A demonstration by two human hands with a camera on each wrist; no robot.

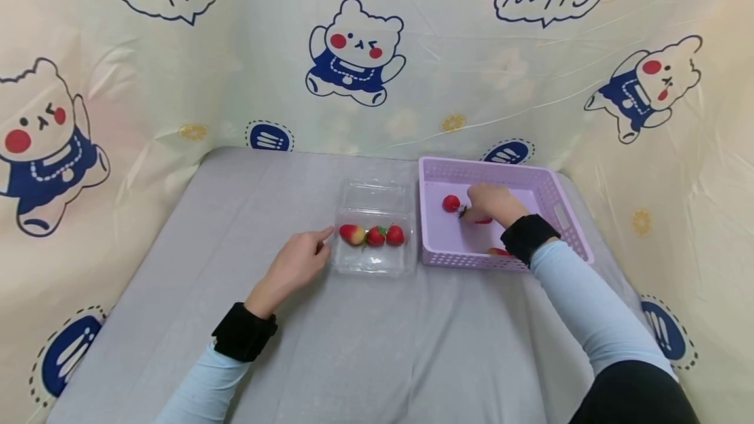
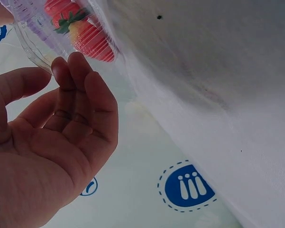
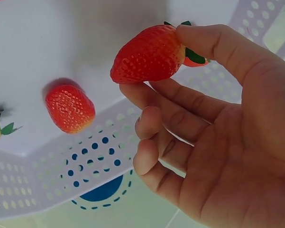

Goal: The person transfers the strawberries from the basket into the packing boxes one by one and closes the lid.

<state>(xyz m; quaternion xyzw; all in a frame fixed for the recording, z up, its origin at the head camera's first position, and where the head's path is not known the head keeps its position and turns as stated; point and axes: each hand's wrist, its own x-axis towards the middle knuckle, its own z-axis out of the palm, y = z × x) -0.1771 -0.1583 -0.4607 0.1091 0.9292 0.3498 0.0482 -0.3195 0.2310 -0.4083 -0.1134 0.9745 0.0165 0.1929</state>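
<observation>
A clear plastic box (image 1: 372, 264) with its lid folded back holds three strawberries (image 1: 375, 236) in a row. My left hand (image 1: 297, 257) is at the box's left side, its index fingertip right at the rim. The left wrist view shows the other fingers loosely bent, with the thumb close to the box's edge. Inside the purple basket (image 1: 453, 258), my right hand (image 1: 495, 203) pinches a red strawberry (image 3: 147, 54) between thumb and fingers, its green leaves beside the thumb. A further strawberry (image 3: 70, 109) lies on the basket floor near that hand.
Another strawberry (image 1: 497, 251) lies by the basket's front wall, partly hidden by the right wrist. Box and basket stand side by side on a grey cloth-covered table (image 1: 353, 345). A patterned curtain (image 1: 436, 70) encloses the back and sides.
</observation>
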